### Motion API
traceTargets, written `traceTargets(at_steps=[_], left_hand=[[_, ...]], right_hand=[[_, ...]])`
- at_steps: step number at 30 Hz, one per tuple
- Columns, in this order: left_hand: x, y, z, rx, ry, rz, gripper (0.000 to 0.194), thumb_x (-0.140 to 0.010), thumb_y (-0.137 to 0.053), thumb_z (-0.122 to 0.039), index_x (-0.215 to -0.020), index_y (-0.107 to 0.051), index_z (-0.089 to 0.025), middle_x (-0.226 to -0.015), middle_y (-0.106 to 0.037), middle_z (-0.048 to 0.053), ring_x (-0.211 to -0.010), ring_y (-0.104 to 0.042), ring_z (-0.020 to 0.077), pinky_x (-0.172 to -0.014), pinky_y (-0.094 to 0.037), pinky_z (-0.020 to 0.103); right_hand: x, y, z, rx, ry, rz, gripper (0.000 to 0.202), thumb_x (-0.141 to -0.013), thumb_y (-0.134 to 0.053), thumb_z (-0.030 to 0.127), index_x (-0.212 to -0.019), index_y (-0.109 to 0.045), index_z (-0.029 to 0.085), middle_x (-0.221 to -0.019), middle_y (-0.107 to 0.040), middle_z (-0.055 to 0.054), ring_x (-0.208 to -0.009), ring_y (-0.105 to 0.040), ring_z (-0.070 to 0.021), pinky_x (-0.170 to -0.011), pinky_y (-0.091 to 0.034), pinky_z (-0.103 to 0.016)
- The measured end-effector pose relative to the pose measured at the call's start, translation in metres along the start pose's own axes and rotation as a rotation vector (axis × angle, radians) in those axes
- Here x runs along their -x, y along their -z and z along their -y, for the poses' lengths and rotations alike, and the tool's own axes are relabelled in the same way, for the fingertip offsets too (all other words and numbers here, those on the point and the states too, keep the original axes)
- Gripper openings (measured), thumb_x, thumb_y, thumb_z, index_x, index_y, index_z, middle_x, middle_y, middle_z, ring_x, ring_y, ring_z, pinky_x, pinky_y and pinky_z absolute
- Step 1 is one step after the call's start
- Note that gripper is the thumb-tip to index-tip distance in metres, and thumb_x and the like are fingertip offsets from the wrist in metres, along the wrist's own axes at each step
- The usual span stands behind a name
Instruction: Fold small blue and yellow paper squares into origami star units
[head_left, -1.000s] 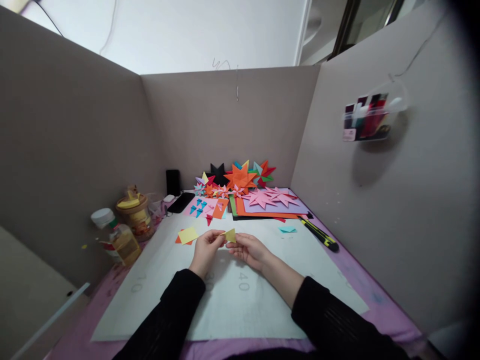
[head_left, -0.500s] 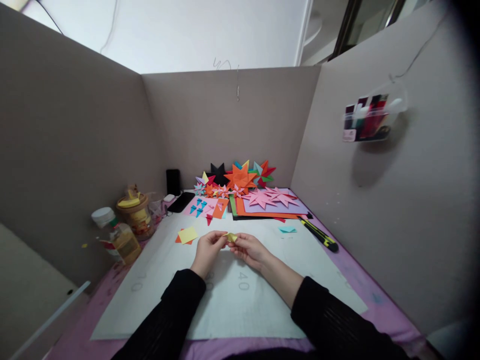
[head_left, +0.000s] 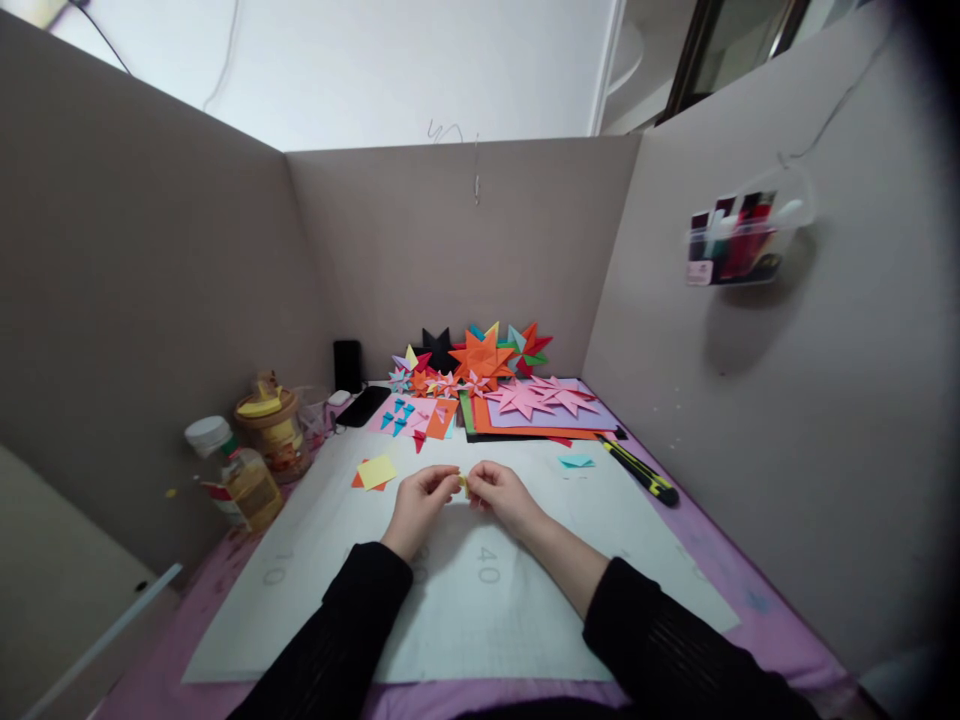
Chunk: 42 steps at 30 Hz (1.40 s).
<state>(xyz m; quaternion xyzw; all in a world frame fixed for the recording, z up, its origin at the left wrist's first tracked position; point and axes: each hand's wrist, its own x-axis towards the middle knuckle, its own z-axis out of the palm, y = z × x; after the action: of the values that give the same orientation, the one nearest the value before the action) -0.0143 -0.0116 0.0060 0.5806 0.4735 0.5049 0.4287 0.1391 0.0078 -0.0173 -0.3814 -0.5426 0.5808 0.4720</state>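
Between my hands is a small folded piece of yellow paper (head_left: 464, 485), mostly covered by my fingers. My left hand (head_left: 422, 503) pinches its left side, thumb against fingertips. On the other side, my right hand (head_left: 504, 494) is closed on the paper too, with its fingers bent round it. Both hands are just above the white mat (head_left: 450, 630). To their left lies a square of yellow paper (head_left: 376, 471) on top of an orange one (head_left: 358, 480). A folded light-blue paper piece (head_left: 576, 461) rests on the mat to the right.
Folded paper stars (head_left: 480, 358) stand along the back wall, with pink stars (head_left: 521, 397) on coloured sheets. A yellow-black cutter knife (head_left: 641, 471) lies at the right edge. A glue bottle (head_left: 251, 488), a tub (head_left: 274, 430) and a phone (head_left: 363, 406) are at left.
The yellow paper has turned and shows less between my fingers. My right hand has rolled over, its knuckles now higher and its fingers curled in; my left hand has barely shifted.
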Motion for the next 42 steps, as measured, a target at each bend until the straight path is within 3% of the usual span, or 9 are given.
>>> traceTargets(at_steps=[5, 10, 21, 30, 35, 42], left_hand=[[0.000, 0.002, -0.004, 0.021, 0.009, 0.021, 0.029, -0.070, -0.062, -0.037, -0.084, -0.068, -0.012, -0.075, -0.068, 0.008, -0.067, -0.061, 0.0163, -0.064, -0.048, 0.026], [0.001, 0.002, -0.005, 0.023, 0.005, 0.060, 0.026, -0.069, -0.064, -0.035, -0.081, -0.069, -0.013, -0.075, -0.068, 0.007, -0.070, -0.060, 0.0165, -0.066, -0.047, 0.026], [0.001, 0.004, -0.002, 0.019, -0.005, 0.106, 0.023, -0.068, -0.065, -0.032, -0.081, -0.070, -0.014, -0.080, -0.070, 0.008, -0.073, -0.062, 0.0185, -0.068, -0.047, 0.027], [0.002, 0.004, -0.005, -0.057, -0.112, 0.120, 0.020, -0.070, -0.063, -0.032, -0.079, -0.070, -0.016, -0.081, -0.070, 0.007, -0.075, -0.062, 0.0189, -0.071, -0.047, 0.028], [0.002, 0.002, 0.000, -0.017, -0.058, 0.083, 0.026, -0.072, -0.060, -0.033, -0.086, -0.068, -0.014, -0.075, -0.068, 0.007, -0.066, -0.061, 0.0162, -0.063, -0.048, 0.026], [0.000, 0.000, 0.005, -0.068, -0.063, 0.015, 0.020, -0.068, -0.062, -0.032, -0.076, -0.065, -0.013, -0.069, -0.065, 0.004, -0.057, -0.056, 0.0129, -0.055, -0.044, 0.023]], right_hand=[[0.001, 0.002, 0.005, 0.065, 0.109, -0.023, 0.021, -0.070, -0.063, 0.035, -0.068, -0.056, 0.016, -0.061, -0.057, 0.001, -0.056, -0.051, -0.0102, -0.051, -0.041, -0.021], [0.003, 0.000, 0.011, -0.017, 0.100, 0.015, 0.020, -0.069, -0.063, 0.035, -0.072, -0.057, 0.016, -0.059, -0.056, 0.002, -0.051, -0.049, -0.0095, -0.050, -0.040, -0.022], [0.004, 0.006, 0.018, 0.070, 0.146, 0.044, 0.019, -0.068, -0.065, 0.034, -0.068, -0.062, 0.015, -0.060, -0.057, 0.001, -0.055, -0.049, -0.0100, -0.055, -0.039, -0.023], [0.004, 0.005, 0.014, -0.229, -0.063, 0.094, 0.027, -0.060, -0.073, 0.037, -0.068, -0.059, 0.014, -0.058, -0.059, 0.000, -0.051, -0.053, -0.0098, -0.051, -0.040, -0.022], [0.005, 0.002, 0.013, -0.201, -0.110, 0.049, 0.030, -0.059, -0.073, 0.038, -0.070, -0.058, 0.014, -0.057, -0.060, 0.001, -0.047, -0.055, -0.0104, -0.046, -0.040, -0.021], [0.005, -0.002, 0.009, -0.235, -0.180, 0.040, 0.028, -0.064, -0.069, 0.039, -0.070, -0.056, 0.015, -0.058, -0.057, 0.002, -0.047, -0.056, -0.0092, -0.044, -0.042, -0.019]])
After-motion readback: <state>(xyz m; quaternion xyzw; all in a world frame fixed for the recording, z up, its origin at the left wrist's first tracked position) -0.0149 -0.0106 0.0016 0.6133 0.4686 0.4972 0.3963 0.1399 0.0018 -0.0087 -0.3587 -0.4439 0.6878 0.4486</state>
